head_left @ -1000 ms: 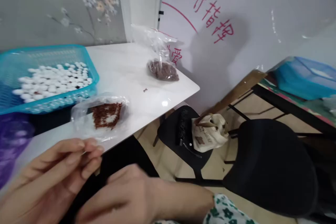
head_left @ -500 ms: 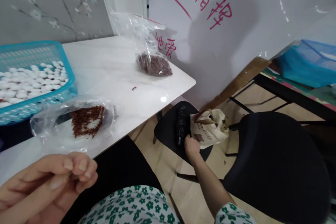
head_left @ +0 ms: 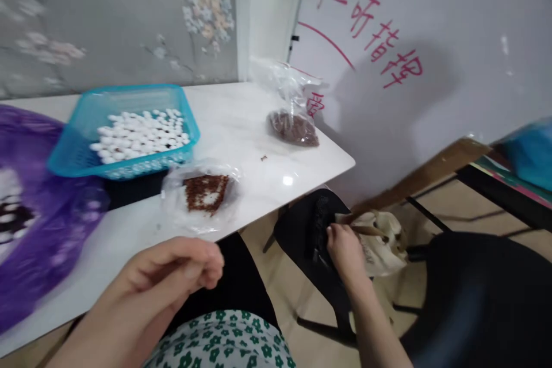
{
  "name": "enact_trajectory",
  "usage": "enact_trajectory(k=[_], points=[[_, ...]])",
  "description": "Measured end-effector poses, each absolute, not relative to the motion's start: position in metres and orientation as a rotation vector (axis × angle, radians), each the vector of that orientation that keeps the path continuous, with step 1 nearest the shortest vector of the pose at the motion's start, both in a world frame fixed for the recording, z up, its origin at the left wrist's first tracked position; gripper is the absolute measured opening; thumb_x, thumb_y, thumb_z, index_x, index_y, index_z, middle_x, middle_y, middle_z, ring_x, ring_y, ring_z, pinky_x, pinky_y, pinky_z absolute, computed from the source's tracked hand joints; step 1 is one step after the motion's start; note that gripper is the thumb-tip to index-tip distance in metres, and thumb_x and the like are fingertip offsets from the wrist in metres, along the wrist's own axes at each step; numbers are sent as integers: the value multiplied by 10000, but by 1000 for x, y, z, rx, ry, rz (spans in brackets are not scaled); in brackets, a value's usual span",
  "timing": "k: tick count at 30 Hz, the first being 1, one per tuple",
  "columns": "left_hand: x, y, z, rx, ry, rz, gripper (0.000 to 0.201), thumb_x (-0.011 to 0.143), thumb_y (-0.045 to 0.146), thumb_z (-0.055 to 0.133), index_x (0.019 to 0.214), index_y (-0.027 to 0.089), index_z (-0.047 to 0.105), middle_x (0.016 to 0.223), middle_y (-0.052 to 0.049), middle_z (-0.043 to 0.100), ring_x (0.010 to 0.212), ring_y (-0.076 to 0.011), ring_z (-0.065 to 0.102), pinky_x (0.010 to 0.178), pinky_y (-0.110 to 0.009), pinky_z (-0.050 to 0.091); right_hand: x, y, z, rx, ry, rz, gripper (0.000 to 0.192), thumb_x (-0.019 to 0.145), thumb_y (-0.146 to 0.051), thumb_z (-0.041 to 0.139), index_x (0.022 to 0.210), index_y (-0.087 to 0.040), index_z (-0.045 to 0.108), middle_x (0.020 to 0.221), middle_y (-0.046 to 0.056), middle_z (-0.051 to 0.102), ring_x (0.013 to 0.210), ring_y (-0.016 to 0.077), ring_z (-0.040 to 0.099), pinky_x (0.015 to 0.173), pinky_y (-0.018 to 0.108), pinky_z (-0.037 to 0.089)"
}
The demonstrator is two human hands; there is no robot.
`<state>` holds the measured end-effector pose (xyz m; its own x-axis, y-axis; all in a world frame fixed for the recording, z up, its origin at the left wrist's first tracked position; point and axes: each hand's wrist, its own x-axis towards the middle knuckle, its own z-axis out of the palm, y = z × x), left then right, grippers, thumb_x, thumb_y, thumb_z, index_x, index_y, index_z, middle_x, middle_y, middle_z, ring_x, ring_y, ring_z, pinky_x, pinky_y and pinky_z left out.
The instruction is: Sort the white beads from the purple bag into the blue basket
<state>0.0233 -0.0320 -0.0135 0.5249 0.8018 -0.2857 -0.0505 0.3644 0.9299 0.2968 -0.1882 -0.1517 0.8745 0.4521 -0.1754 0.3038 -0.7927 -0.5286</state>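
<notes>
My left hand (head_left: pixel 185 267) hovers over my lap at the table's front edge, thumb and fingers pinched together; whatever is between them is too small or hidden to name. My right hand (head_left: pixel 345 244) reaches down to the black chair (head_left: pixel 297 236), fingers curled in at the left side of a cream cloth bag (head_left: pixel 383 247). What those fingertips hold cannot be made out. A dark, dotted, long object like a folded umbrella (head_left: pixel 319 221) lies just left of that hand. Closest to my left hand on the table is an open clear plastic bag (head_left: pixel 207 223) with reddish-brown shreds (head_left: pixel 196 190).
On the white table (head_left: pixel 235 121) stand a blue basket (head_left: pixel 71 152) of white oval pieces (head_left: pixel 135 141) and a tied-looking clear bag of brown material (head_left: pixel 295 129). A purple plastic bag (head_left: pixel 47 259) lies at left. Another black chair (head_left: pixel 483 293) and a whiteboard (head_left: pixel 409 144) are at right.
The view has swung left, bringing the whole basket and the purple bag in. My right hand has moved up along the cloth bag's left side. My left hand stays pinched.
</notes>
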Motion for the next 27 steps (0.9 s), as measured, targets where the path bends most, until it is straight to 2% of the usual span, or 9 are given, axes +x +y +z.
enact_trajectory(k=[2,5,8,11,15,19,27], points=[[26,-29,-12,1125,792,572,96,708,305,786,748,219,770,753,-34,728,693,-153,634,644,-204,540,284,-172,-115,-2280,-682,404,298,977,-344,490,1174,-154,608,1132,120,654,972,220,648,851,361,533],[31,-25,-7,1206,714,595,124,816,323,701,889,254,774,872,-28,741,803,-144,644,717,-183,522,242,-143,-66,-1818,-902,562,322,920,-475,542,1125,-238,616,803,9,668,696,150,639,673,270,545],[32,-22,1,1273,617,700,182,835,312,687,1006,307,751,1017,-12,727,963,-165,638,823,-212,512,193,-114,-34,-910,-783,1092,164,851,-343,694,979,-252,647,783,-14,605,618,91,552,553,202,465],[22,-17,12,1325,517,784,198,831,288,694,1017,317,755,1086,-6,699,1055,-178,620,909,-235,490,158,-87,-19,-557,-669,1332,100,871,-290,687,933,-212,678,700,-29,534,571,55,467,508,151,399],[0,-11,20,1344,491,864,189,818,228,705,970,312,780,1139,-17,658,1053,-186,634,915,-254,500,137,-66,-13,-464,-685,1466,115,925,-292,624,955,-200,687,620,-39,499,539,53,427,505,149,377],[-14,-8,23,1401,498,902,229,808,207,714,994,325,776,1171,-26,628,1032,-193,644,927,-284,509,127,-62,-8,-511,-733,1457,113,936,-284,612,955,-201,685,707,-26,535,562,48,459,512,155,385],[-19,-11,25,1522,586,1041,164,795,135,716,878,271,757,1107,-6,655,1000,-148,645,871,-203,510,122,-56,-7,-726,-922,1291,150,920,-358,628,982,-235,688,712,-39,557,560,53,468,544,181,394]])
